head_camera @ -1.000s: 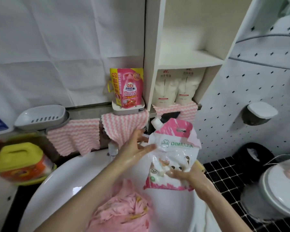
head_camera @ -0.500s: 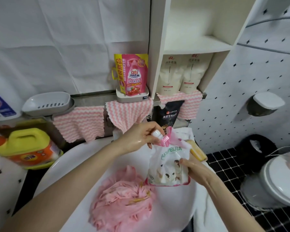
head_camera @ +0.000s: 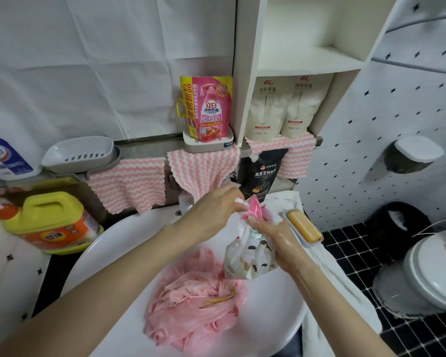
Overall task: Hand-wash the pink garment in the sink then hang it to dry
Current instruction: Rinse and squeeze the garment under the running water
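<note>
The left hand (head_camera: 216, 210) pinches the white spout atop the detergent pouch (head_camera: 247, 261). The wet right hand (head_camera: 273, 238) grips the pouch's crumpled pink neck. Both forearms reach in over the near rim of the sink (head_camera: 119, 235). The pouch stands upright over the basin. The pink garment (head_camera: 196, 302) lies heaped mid-sink, with bare basin to its left and front-right. A soap bar (head_camera: 304, 229) sits on the sink's right rim, just beside the right hand. Behind the sink, a pink refill bag (head_camera: 209, 109) reads "立白".
</note>
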Tool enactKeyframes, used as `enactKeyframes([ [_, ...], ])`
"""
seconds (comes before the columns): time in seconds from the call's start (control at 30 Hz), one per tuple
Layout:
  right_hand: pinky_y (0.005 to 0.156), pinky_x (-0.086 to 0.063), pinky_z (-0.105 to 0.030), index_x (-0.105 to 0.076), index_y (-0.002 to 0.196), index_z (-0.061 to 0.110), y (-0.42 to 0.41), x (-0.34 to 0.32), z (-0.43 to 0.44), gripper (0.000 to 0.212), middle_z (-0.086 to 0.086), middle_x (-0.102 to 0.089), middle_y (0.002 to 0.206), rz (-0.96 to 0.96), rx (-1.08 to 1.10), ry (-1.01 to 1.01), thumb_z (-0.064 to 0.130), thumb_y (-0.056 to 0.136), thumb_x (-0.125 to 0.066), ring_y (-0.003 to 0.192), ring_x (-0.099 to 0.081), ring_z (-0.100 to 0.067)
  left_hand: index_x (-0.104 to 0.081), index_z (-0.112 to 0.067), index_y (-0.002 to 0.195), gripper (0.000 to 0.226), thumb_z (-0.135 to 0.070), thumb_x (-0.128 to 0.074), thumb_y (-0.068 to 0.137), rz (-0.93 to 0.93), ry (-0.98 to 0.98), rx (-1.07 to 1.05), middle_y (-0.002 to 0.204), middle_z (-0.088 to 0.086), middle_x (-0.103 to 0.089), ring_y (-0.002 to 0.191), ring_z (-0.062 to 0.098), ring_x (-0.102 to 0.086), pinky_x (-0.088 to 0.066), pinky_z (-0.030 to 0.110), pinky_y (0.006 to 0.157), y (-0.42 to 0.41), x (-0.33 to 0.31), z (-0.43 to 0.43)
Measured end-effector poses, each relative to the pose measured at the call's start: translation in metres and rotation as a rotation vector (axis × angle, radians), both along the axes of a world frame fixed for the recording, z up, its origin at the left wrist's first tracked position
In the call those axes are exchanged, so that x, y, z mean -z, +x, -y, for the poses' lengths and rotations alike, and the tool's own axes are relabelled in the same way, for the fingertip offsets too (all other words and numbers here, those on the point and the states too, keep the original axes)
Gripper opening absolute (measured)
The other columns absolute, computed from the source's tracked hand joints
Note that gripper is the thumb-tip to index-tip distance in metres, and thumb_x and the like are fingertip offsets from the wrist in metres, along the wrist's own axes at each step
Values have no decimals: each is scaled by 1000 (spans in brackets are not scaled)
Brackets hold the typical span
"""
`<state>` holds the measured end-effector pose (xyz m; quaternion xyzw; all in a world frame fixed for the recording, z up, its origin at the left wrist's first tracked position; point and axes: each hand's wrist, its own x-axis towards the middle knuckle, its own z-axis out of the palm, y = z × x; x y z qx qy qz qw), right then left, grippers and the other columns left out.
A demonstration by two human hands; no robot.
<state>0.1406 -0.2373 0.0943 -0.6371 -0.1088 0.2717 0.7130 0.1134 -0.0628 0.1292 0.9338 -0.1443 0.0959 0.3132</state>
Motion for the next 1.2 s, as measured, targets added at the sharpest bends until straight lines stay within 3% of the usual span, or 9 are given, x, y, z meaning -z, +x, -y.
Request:
enactKeyframes([
  [0.1, 78, -47, -29, -68, 90, 0, -4, 1, -7, 26, -21, -69, 89, 75, 75, -40, 20, 77, -76, 79, -60, -18, -53, -8, 84, 34, -31, -35, 102, -147, 141, -179, 85, 4, -53, 80, 26, -53, -42, 40, 74, -2, 12, -3],
  [0.27, 52, -31, -15, -53, 73, -18, -11, 1, -16, 31, -12, -46, 68, 239, 71, -104, 3, 75, -76, 61, -38, -14, -51, -8, 55, 68, -55, -25, 97, -585, -225, -354, 46, -4, -50, 46, 14, -48, -45, 29, 53, -2, 10, -8],
  [0.33, 52, -33, -13, -56, 72, -13, -9, -6, -15, 25, -11, -52, 66, 217, 62, -104, 3, 76, -76, 58, -42, -10, -62, -6, 78, 64, -59, -27, 90, -702, -307, -278, 66, -2, -60, 46, 11, -49, -46, 23, 46, -8, -2, -14],
  [0.43, 52, -40, -10, -62, 69, 0, -5, -12, -10, 14, 6, -63, 58, 133, 55, -64, -1, 77, -73, 52, -53, 0, -49, -16, 117, 30, -28, -57, 90, -559, -482, -34, 108, 8, -50, 69, 12, -58, -55, 27, 57, -12, -8, -25],
  [0.57, 54, -41, -12, -61, 67, 5, -8, -8, -10, 17, 6, -59, 58, 141, 23, -104, 4, 75, -76, 53, -51, -3, -53, -13, 90, 6, -14, -53, 95, -523, -482, -77, 76, 8, -49, 52, 8, -52, -53, 27, 48, -12, 0, -22],
  [0.7, 51, -37, -9, -55, 60, 9, -10, -3, -11, 26, 11, -54, 52, 166, 4, -116, 4, 77, -74, 49, -45, 0, -55, -8, 76, 52, -49, -30, 98, -646, -326, -267, 59, 5, -47, 40, 9, -45, -44, 22, 38, -12, 1, -16],
  [0.77, 57, -42, -12, -60, 65, 3, -9, -3, -10, 19, 8, -63, 58, 147, 26, -93, 4, 77, -74, 56, -55, -2, -56, -9, 106, 50, -53, -36, 91, -651, -351, -188, 78, 5, -57, 51, 11, -56, -48, 21, 43, -13, -1, -20],
  [0.9, 66, -47, -16, -66, 64, 13, -7, -5, -10, 18, 2, -68, 69, 154, 2, -109, 4, 76, -76, 67, -61, -9, -52, -12, 110, 25, -15, -64, 88, -552, -482, -52, 88, 9, -59, 64, 17, -59, -50, 26, 47, -15, 3, -24],
  [1.2, 57, -45, -16, -65, 53, 25, -3, 0, -2, 31, 7, -64, 61, 149, 57, -156, 10, 78, -74, 57, -57, -7, -57, -8, 96, 22, -5, -36, 94, -684, -497, -319, 77, 6, -47, 61, 12, -41, -37, 20, 55, -15, 5, -39],
])
